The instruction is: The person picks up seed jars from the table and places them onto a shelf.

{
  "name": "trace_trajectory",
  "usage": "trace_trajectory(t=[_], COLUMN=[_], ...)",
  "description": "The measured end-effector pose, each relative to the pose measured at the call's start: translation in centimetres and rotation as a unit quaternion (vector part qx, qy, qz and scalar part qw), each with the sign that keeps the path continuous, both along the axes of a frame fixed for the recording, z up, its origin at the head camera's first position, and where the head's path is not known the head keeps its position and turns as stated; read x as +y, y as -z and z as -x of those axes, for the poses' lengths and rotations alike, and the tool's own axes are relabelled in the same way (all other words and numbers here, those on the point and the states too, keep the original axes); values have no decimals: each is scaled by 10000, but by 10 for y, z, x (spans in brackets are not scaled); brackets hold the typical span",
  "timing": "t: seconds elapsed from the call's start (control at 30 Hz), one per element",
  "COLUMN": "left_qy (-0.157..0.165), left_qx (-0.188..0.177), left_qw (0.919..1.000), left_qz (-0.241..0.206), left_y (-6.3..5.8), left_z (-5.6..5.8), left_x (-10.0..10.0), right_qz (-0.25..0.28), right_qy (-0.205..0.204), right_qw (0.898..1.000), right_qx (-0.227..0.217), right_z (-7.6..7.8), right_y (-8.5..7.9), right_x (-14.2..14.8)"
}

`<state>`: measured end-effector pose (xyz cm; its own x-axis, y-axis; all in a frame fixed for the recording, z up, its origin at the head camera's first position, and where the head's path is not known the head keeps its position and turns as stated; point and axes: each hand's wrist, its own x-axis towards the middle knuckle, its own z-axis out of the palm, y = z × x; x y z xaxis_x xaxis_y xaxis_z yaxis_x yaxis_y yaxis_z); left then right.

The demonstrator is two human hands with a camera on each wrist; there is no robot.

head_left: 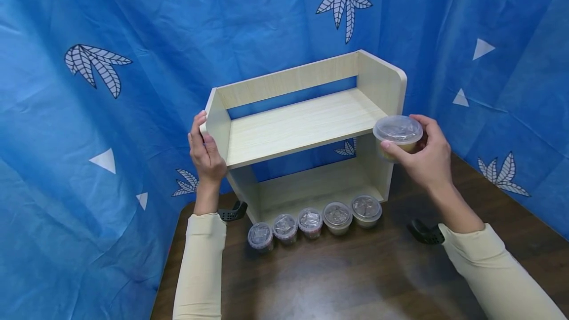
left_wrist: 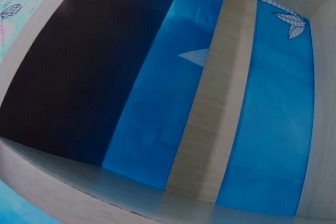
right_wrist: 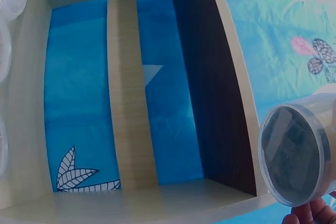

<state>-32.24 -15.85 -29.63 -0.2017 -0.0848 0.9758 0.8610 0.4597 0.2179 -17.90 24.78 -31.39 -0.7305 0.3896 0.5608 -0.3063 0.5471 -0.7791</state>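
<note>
My right hand [head_left: 428, 154] grips a round lidded plastic tub [head_left: 398, 132] with pale yellowish contents, in front of the right end of a light wood two-tier shelf [head_left: 306, 115]. In the right wrist view the tub [right_wrist: 294, 153] shows its round face beside the shelf's upper board, with fingertips [right_wrist: 315, 211] under it. My left hand [head_left: 206, 154] rests against the shelf's left side panel, its fingers along the panel's front edge. The left wrist view looks into the shelf's lower opening, with its back rail [left_wrist: 212, 93] in sight; the left hand is out of that frame.
Several lidded tubs [head_left: 309, 221] stand in a row on the dark wood table [head_left: 329, 280], along the shelf's front bottom edge. The two at the right look slightly larger. A blue patterned curtain [head_left: 275, 23] hangs behind and to both sides.
</note>
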Motion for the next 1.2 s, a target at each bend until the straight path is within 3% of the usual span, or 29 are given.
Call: trace_trajectory(t=[0.43,0.53,0.7,0.8,1.07,1.2], left_qy=[-9,-75,-47,-11,-101,-95], left_qx=[-41,-46,-52,-55,-81,-87], left_qw=[9999,9999,9999,9999,9999,9999], left_qz=[-119,-138,-150,-155,-104,-111], left_y=[-2,-6,-17,-19,-4,-2], left_z=[-1,-8,-29,-33,-5,-2], left_x=[2,6,15,17,5,4], right_qz=[203,159,147,162,167,142], right_qy=[106,101,47,10,-43,-38], right_qw=[9997,9997,9997,9998,9998,9999], right_qx=[63,134,173,151,76,62], right_z=[6,8,11,13,18,20], right_y=[-9,-11,-15,-17,-21,-22], right_x=[-1,-3,-7,-9,-13,-14])
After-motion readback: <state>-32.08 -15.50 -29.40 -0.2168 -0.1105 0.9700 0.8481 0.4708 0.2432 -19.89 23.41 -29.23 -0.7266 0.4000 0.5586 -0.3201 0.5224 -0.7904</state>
